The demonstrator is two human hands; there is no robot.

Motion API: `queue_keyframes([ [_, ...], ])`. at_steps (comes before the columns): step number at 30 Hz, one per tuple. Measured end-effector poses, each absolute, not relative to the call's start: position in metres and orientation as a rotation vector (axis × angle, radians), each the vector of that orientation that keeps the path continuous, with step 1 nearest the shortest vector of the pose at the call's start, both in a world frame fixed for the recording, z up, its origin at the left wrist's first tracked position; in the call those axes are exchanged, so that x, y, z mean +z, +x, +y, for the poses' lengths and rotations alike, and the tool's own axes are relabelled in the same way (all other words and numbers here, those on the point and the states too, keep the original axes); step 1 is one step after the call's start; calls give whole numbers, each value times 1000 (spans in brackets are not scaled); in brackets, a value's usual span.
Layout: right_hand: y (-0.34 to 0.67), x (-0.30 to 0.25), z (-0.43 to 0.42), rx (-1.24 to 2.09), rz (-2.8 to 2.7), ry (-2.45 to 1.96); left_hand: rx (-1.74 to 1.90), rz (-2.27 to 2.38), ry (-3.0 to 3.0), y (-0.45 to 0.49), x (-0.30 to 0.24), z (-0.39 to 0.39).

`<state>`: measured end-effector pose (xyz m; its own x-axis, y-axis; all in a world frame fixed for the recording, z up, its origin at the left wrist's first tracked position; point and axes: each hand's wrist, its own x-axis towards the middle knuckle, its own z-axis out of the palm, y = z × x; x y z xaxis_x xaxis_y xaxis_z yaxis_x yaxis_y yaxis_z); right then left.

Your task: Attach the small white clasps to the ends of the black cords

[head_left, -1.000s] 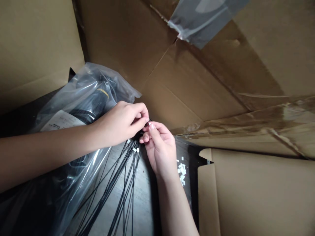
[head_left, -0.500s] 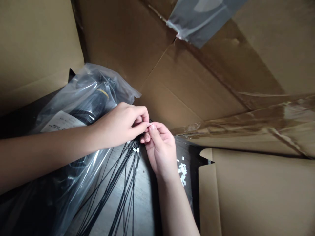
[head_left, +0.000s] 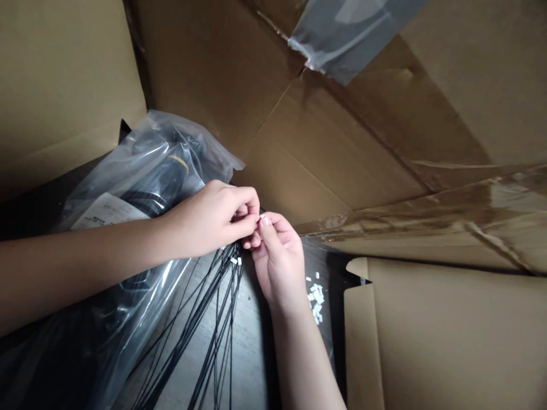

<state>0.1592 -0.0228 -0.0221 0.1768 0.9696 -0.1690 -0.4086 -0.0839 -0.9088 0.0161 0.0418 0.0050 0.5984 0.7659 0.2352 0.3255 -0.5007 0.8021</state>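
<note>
My left hand [head_left: 217, 213] reaches in from the left, thumb and forefinger pinched together; what lies between them is hidden. Its fingertips meet those of my right hand [head_left: 280, 250], which is closed on a small white piece [head_left: 262, 217] showing at the thumb tip. Thin black wires [head_left: 205, 319] fan out toward the bottom edge from beneath my left hand. Two little white pieces [head_left: 236, 261] sit among the wires just under the hands. More loose white pieces [head_left: 316, 299] lie in a small heap right of my right wrist.
A clear plastic bag [head_left: 149, 142] with bundled black wires and a white label [head_left: 111, 210] lies under my left forearm. Cardboard walls [head_left: 299, 148] rise behind the hands. A cardboard flap [head_left: 448, 330] takes up the lower right. Grey surface [head_left: 250, 341] shows below the wires.
Both hands stay nearly in place, fingertips still together. The left fingers have shifted slightly, and more of the white piece shows at my right thumb.
</note>
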Motion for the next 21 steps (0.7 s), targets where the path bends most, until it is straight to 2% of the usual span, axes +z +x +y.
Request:
queue_keyframes([
  [21,162,-22,-22,1320,-662,-1075,665,815,2063,16,8,41],
])
